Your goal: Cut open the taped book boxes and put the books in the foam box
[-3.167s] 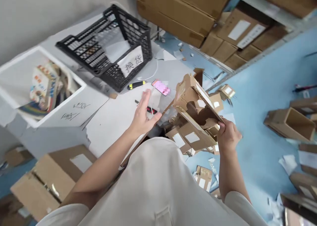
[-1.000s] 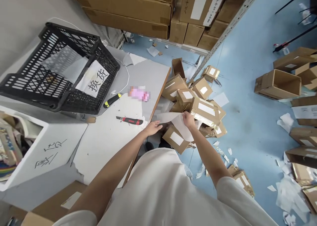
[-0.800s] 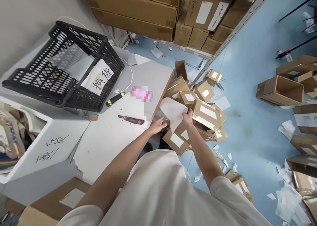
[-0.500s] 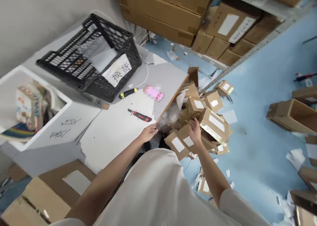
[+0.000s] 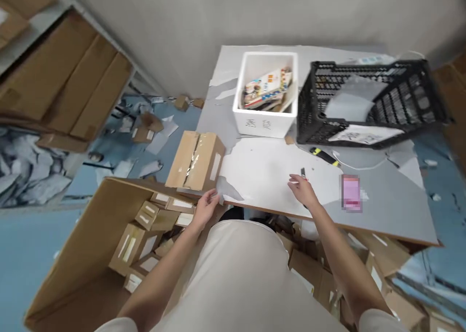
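Observation:
My left hand [image 5: 206, 209] is at the table's front left edge, fingers loosely stretched and holding nothing that I can see. Just beyond it sits a taped cardboard box [image 5: 196, 161] on the table's left corner. My right hand [image 5: 303, 191] hangs over the tabletop with fingers apart. It partly covers a utility knife [image 5: 303, 173] with red on its handle; whether they touch I cannot tell. A black and yellow utility knife [image 5: 325, 156] lies farther back. To its right is a blurred-out pink item [image 5: 351, 192].
A white bin [image 5: 265, 124] with packets inside and a black crate [image 5: 338, 137] stand at the back of the table [image 5: 255, 167]. A large open carton [image 5: 83, 240] with several small boxes is at lower left. More boxes [image 5: 313, 266] lie under the front edge.
My view has swung left, from the pile of boxes on the floor to the table. My right hand has moved from those boxes to above the tabletop; my left hand has shifted left along the edge.

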`<state>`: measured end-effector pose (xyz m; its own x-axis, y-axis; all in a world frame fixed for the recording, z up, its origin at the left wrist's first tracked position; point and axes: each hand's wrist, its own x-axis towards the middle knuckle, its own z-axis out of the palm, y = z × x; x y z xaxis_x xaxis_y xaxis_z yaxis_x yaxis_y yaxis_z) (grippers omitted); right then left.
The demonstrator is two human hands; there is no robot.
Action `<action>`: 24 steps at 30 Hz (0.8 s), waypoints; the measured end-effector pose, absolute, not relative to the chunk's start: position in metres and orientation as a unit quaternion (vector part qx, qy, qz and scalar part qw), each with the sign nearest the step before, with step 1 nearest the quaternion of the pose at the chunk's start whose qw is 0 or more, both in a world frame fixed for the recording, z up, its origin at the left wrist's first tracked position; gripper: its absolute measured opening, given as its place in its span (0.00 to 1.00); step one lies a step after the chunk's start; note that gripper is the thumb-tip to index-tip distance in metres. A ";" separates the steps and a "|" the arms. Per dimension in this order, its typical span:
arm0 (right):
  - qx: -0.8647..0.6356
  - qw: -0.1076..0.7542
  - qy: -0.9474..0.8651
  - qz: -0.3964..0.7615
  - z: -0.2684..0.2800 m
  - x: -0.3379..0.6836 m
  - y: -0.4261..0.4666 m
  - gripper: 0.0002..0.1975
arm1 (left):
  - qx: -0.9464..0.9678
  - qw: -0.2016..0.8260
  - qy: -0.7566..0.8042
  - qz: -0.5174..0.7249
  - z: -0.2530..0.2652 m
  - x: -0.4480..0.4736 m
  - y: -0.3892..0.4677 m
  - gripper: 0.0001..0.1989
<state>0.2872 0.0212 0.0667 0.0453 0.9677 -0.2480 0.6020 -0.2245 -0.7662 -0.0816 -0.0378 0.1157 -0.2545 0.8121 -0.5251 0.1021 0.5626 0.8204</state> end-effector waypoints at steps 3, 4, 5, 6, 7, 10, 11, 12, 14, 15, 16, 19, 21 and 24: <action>-0.592 0.188 -0.681 0.389 0.095 0.203 0.105 0.21 | 0.100 0.522 0.719 0.447 0.118 -0.113 -0.043 0.24; -0.565 0.184 -0.704 0.388 0.103 0.171 0.130 0.24 | 0.043 0.527 0.709 0.467 0.119 -0.121 -0.041 0.22; -0.543 0.186 -0.721 0.388 0.109 0.138 0.153 0.26 | 0.002 0.528 0.699 0.482 0.121 -0.128 -0.038 0.21; -0.525 0.193 -0.730 0.393 0.112 0.106 0.174 0.27 | -0.024 0.524 0.691 0.497 0.122 -0.135 -0.033 0.20; -0.509 0.202 -0.733 0.403 0.114 0.076 0.192 0.29 | -0.035 0.518 0.685 0.511 0.124 -0.140 -0.027 0.19; -0.498 0.203 -0.724 0.432 0.109 0.005 0.229 0.29 | -0.030 0.514 0.661 0.545 0.123 -0.151 -0.009 0.18; -0.505 0.199 -0.717 0.438 0.105 -0.009 0.234 0.28 | -0.029 0.519 0.655 0.549 0.122 -0.153 -0.004 0.18; -0.514 0.196 -0.709 0.441 0.101 -0.019 0.237 0.26 | -0.030 0.524 0.650 0.550 0.121 -0.154 0.000 0.19; -0.535 0.197 -0.694 0.440 0.095 -0.025 0.236 0.23 | -0.030 0.531 0.646 0.547 0.118 -0.155 0.003 0.21; -0.543 0.202 -0.686 0.439 0.094 -0.022 0.232 0.21 | -0.028 0.532 0.647 0.546 0.117 -0.155 0.004 0.22; -0.549 0.209 -0.680 0.439 0.094 -0.015 0.226 0.20 | -0.024 0.532 0.648 0.544 0.116 -0.155 0.003 0.22; -0.560 0.247 -0.656 0.441 0.099 0.019 0.198 0.16 | -0.008 0.534 0.666 0.521 0.113 -0.158 0.001 0.21; -0.578 0.283 -0.629 0.437 0.106 0.050 0.171 0.15 | 0.028 0.541 0.673 0.504 0.112 -0.157 0.002 0.22; -0.622 0.334 -0.561 0.432 0.116 0.100 0.124 0.16 | 0.143 0.543 0.661 0.498 0.113 -0.146 0.011 0.25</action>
